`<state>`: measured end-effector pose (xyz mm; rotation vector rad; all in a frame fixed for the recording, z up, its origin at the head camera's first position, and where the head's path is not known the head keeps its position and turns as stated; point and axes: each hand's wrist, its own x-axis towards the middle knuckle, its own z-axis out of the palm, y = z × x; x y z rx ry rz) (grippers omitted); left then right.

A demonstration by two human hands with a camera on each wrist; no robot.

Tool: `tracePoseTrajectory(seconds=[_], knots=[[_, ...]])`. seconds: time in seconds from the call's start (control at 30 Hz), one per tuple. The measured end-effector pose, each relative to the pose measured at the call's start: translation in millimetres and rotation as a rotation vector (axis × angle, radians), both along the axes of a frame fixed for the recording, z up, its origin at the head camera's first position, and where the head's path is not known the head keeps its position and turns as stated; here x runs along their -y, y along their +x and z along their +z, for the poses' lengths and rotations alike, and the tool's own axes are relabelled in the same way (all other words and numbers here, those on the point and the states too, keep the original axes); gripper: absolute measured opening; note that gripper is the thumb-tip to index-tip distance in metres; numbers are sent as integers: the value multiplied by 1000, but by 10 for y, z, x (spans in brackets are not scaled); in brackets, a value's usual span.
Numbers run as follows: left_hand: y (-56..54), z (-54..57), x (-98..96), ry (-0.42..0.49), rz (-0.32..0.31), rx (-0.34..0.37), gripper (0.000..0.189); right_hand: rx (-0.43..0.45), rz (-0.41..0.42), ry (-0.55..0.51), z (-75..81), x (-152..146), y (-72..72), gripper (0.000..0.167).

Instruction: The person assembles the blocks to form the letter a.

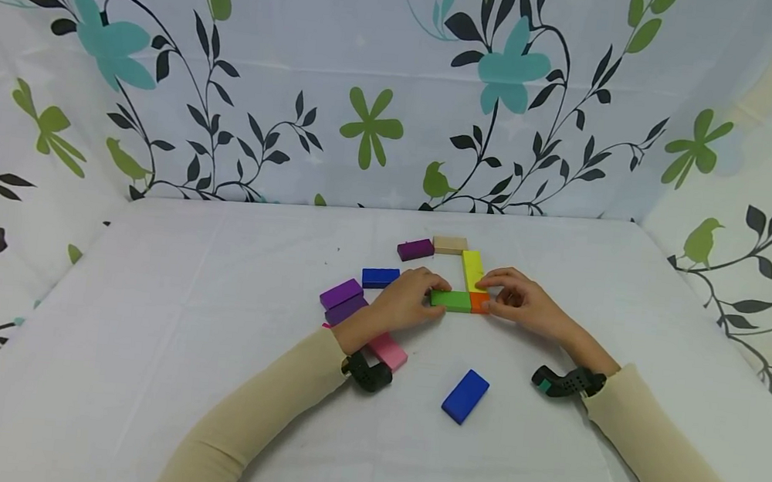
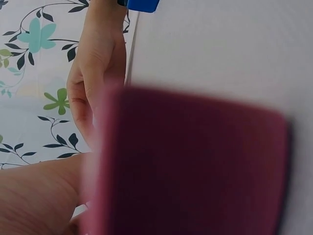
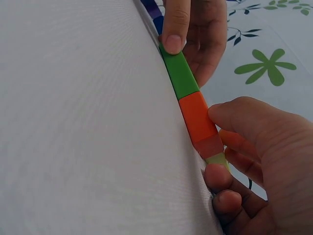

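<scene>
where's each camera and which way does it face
On head: faces forward, down at the table; left hand, right hand, beige sleeves show.
On left wrist: faces a blurred pinkish block; parts of both hands show.
On right wrist: looks along the green block and orange block; both hands show.
Head and right wrist share both those blocks.

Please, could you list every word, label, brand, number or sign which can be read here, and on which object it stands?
None can be read in any view.
Green block and orange block: plain colour.
Patterned cloth: only plants and birds.
Left wristband, right wristband: any marking is too small to read.
</scene>
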<state>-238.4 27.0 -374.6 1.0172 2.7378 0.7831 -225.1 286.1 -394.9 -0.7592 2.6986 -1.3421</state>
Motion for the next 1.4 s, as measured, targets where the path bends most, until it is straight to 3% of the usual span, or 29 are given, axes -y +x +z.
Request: tracePoseTrajectory(seconds=[0.3,0.53,1.03,1.4], knots=[[18,-10,-2,-56,4,-6,43,-8,8,-9,-14,-1,2,31],[49,15,42,-4,22,45,56,11,-10,11,13,18,6,32],[113,75,248,59,50,108,53,12,-9,8,-4,11,6,33],[127,101,392,96,65,58,47,11,-18,18,-1,7,9,34]])
